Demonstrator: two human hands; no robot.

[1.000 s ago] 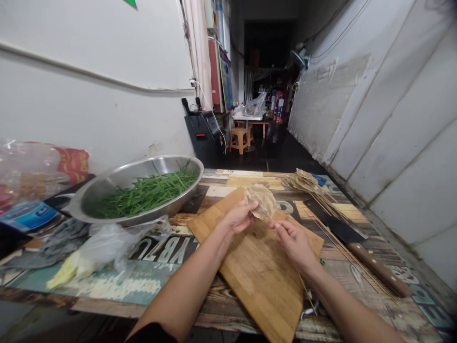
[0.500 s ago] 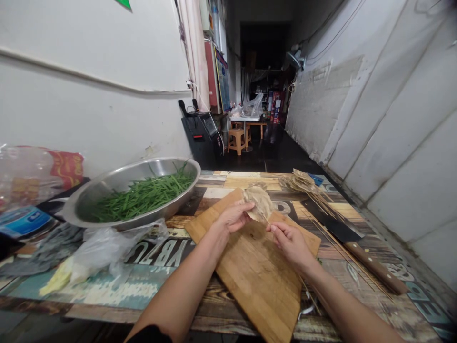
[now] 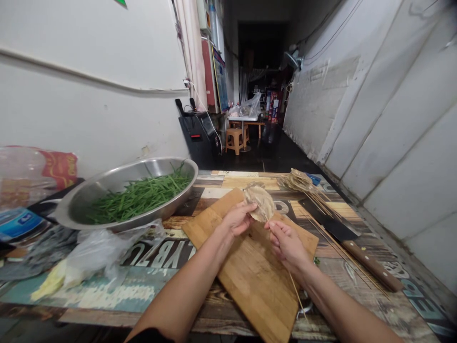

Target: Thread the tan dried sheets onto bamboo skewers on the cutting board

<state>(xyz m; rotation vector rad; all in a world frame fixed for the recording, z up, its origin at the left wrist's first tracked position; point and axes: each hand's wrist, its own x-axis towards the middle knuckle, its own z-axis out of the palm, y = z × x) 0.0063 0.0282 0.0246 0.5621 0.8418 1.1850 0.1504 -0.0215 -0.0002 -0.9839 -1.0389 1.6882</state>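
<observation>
Between the fingers and thumb of my left hand (image 3: 240, 218) is a thin, round, pale brownish sheet of food (image 3: 260, 202), raised over the far part of a wooden cutting board (image 3: 255, 271). My right hand (image 3: 288, 242) pinches a thin wooden skewer (image 3: 295, 288) close to the sheet's near edge. The skewer's tip meets the sheet there, and its long end passes under my palm towards me. To the right lies a bunch of skewered sheets (image 3: 299, 181) of the same pale kind, sticks pointing at me.
A cleaver (image 3: 371, 264) with a wooden handle lies on the right, beside loose skewers (image 3: 339, 247). On the left stands a metal basin (image 3: 67, 209) of cut green stalks (image 3: 143, 195). A crumpled plastic bag (image 3: 96, 255) and grey cloth (image 3: 46, 252) lie before it.
The skewer has tilted, so its long end now shows over the board below my right hand. My right hand has turned slightly. The whole view has shifted a little.
</observation>
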